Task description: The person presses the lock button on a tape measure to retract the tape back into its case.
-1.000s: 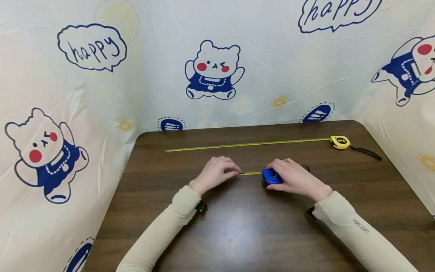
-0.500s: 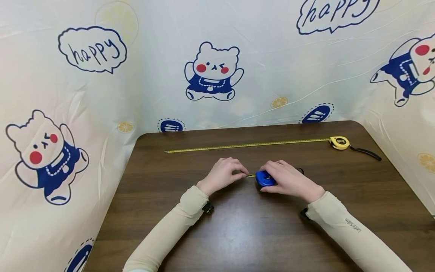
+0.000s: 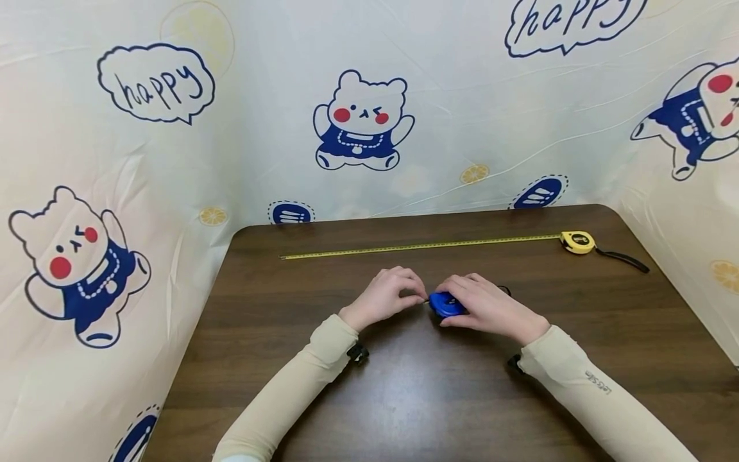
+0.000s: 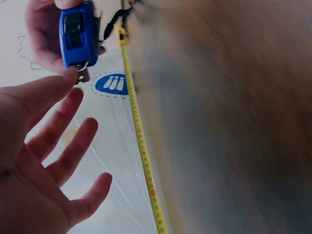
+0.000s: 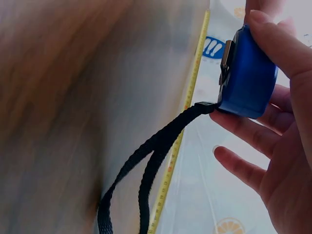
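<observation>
My right hand [image 3: 487, 305] grips a blue tape measure [image 3: 446, 304] above the middle of the table, thumb and fingers around its case. A black wrist strap [image 5: 161, 139] hangs from the case in the right wrist view. My left hand [image 3: 389, 297] is just left of it. The left thumb and forefinger pinch the metal end hook [image 4: 83, 75] right at the mouth of the case, and the other left fingers are spread. Hardly any blade shows between the hook and the case.
Behind the hands, a yellow tape measure [image 3: 577, 242] lies near the back right with its black strap. Its yellow blade [image 3: 421, 246] stretches leftward along the table [image 3: 404, 398]. A printed curtain [image 3: 439, 96] stands behind and at both sides.
The stretch of yellow blade between the hands has drawn into the blue case. The left hand has moved right and the right hand slightly left, bringing them together.
</observation>
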A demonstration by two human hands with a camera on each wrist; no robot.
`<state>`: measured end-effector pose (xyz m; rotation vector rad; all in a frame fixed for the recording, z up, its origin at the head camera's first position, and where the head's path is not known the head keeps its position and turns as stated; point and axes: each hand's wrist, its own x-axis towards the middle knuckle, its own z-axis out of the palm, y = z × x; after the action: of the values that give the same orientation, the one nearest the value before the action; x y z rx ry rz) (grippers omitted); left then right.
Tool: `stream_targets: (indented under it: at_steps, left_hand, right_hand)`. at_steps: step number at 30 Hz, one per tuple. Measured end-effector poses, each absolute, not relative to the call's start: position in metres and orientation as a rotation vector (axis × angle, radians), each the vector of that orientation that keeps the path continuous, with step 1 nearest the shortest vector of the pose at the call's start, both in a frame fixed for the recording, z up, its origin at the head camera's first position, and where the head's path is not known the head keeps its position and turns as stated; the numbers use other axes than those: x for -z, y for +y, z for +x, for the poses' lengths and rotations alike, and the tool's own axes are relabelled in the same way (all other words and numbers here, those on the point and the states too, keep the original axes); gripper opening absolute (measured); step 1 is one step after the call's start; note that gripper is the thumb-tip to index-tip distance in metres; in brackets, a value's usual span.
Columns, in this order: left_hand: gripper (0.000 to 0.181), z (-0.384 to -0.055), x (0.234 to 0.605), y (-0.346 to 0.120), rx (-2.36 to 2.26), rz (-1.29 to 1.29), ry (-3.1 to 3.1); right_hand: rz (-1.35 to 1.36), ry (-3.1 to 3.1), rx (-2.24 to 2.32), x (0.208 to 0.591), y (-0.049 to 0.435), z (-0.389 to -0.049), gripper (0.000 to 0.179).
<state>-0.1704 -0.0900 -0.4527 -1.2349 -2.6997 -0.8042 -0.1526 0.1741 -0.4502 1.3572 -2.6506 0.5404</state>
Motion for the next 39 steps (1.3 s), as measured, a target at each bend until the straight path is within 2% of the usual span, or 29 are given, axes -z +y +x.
stream_targets:
  at_steps: [11,20,39]
  left_hand:
    - [0.009,-0.171,0.456,-0.095,0.773,-1.115,-2.756]
    - [0.014,-0.171,0.459,-0.12,0.69,-1.06,-2.882]
    - [0.013,-0.169,0.459,-0.173,0.596,-0.831,-2.937]
  right_hand:
    - [1.322,-2.691,-0.492,0.449,0.185,-0.153,0.058]
    - [1.205,-2.75,-0.442,0.449,0.223,-0.153,0.058]
    - [0.948,-2.884,-0.397,0.458,0.303,-0.161,0.057]
